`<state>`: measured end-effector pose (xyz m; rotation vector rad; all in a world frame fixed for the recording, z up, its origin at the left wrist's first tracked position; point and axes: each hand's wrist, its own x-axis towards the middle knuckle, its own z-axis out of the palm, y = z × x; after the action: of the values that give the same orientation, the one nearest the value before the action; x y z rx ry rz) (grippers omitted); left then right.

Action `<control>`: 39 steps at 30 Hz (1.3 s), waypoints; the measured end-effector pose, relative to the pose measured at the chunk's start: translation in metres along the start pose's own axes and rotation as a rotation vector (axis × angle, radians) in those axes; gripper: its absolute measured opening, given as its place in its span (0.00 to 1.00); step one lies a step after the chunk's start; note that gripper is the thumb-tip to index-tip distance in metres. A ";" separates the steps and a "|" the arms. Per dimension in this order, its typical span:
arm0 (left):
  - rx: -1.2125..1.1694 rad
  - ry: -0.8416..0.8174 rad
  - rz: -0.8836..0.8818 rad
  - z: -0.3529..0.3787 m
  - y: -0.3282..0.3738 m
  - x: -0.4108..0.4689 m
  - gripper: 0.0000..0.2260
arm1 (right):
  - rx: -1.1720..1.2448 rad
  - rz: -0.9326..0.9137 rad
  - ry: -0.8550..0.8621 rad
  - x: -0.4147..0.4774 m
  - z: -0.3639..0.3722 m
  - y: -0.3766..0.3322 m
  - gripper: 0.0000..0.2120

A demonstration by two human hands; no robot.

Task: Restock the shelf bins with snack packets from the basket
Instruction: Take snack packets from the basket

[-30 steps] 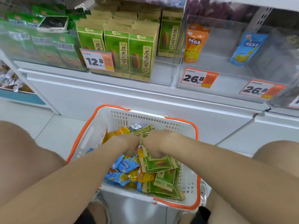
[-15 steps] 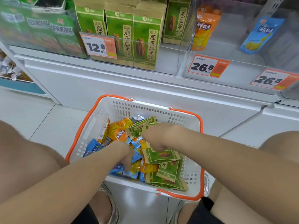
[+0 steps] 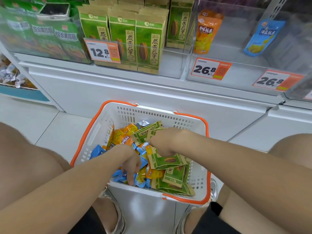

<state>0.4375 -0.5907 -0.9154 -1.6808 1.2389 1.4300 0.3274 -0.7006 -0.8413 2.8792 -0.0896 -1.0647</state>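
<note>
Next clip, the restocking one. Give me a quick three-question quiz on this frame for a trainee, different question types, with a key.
1. True or false: the right hand grips green packets in the basket.
2. Multiple choice: the price tag below the lone orange pouch reads: A 12.8, B 26.8, C 36.8.
3. Short answer: what colour are the packets that the left hand reaches into?
Key: 1 true; 2 B; 3 blue packets.
</note>
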 end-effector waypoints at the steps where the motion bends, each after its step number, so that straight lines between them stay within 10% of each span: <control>1: -0.022 -0.003 0.000 -0.001 0.000 -0.002 0.25 | 0.010 0.010 -0.002 -0.001 0.000 0.001 0.13; 8: -0.206 0.047 0.097 -0.018 0.000 -0.017 0.19 | 0.156 0.056 -0.065 -0.010 -0.001 0.024 0.21; 20: -0.719 1.074 0.541 -0.067 0.007 -0.048 0.39 | 1.154 0.135 0.211 -0.027 -0.008 0.084 0.17; 28: -1.436 0.804 0.755 -0.070 0.011 -0.071 0.13 | 1.630 0.231 0.502 -0.023 -0.012 0.098 0.20; 39: -1.389 1.052 0.769 -0.085 0.023 -0.083 0.05 | 1.703 0.129 0.554 -0.041 -0.022 0.113 0.26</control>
<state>0.4520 -0.6527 -0.8121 -3.4586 1.6042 2.2007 0.3077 -0.8089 -0.7886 4.1248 -1.9027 0.2017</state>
